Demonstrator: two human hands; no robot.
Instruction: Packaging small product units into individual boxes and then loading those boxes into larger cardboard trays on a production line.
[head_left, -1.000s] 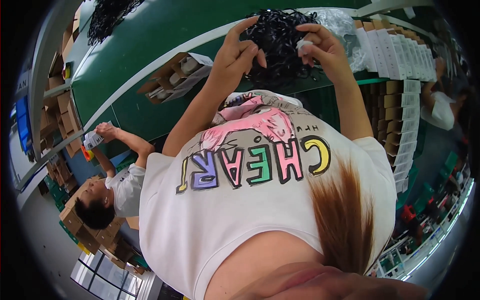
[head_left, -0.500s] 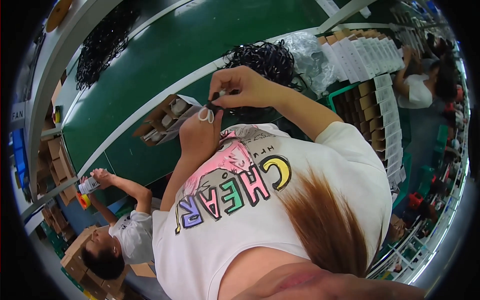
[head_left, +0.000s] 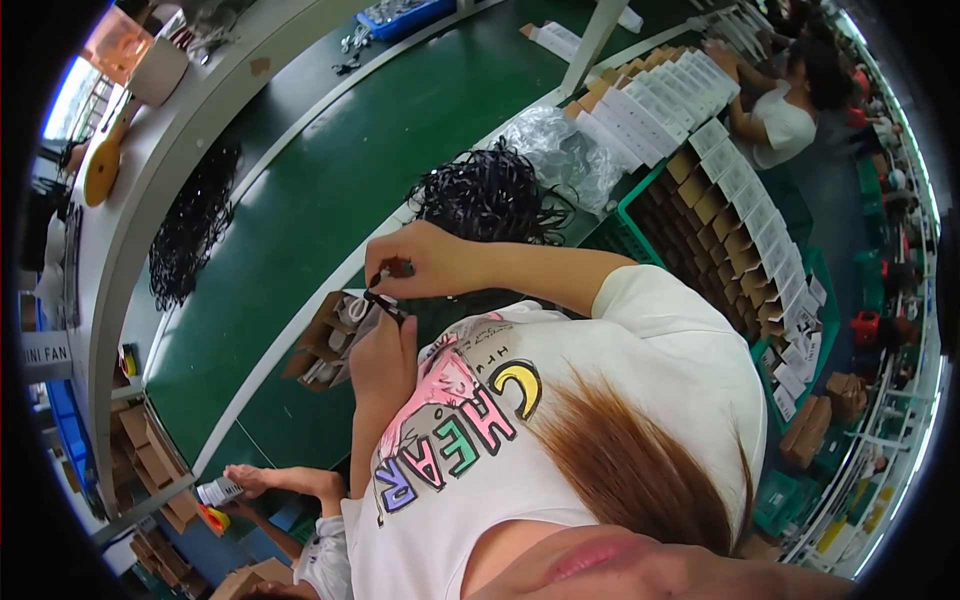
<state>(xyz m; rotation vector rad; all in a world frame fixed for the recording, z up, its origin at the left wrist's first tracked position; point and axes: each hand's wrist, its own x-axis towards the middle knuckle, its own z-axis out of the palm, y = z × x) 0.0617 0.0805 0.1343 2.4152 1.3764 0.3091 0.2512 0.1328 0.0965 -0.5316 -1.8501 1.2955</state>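
Note:
At the near edge of the green work surface, both of my hands meet over a small coil of white cable (head_left: pixel 354 311). My left hand (head_left: pixel 381 350) is closed around the coil, hiding most of it. From the right comes my right hand (head_left: pixel 424 260), its thumb and forefinger pinching a short black tie (head_left: pixel 381 300) at the coil. How far the tie wraps round the cable cannot be made out. Just left of my hands stands an open cardboard box (head_left: pixel 318 345) with white pieces inside. A tangled heap of black ties (head_left: pixel 488 195) lies beyond my right forearm.
Clear plastic bags (head_left: pixel 560 150) and rows of white-and-brown boxes (head_left: pixel 655 105) lie to the right. A green crate (head_left: pixel 630 222) holds more boxes. Another black heap (head_left: pixel 195 230) lies far left, past a white rail (head_left: pixel 262 385). Co-workers are at lower left (head_left: pixel 325 555) and upper right (head_left: pixel 785 120).
My view has shifted, so the bench and boxes sit differently in the picture. The white loops, plainly visible before, are now partly hidden. Both hands keep hold of the cable and tie.

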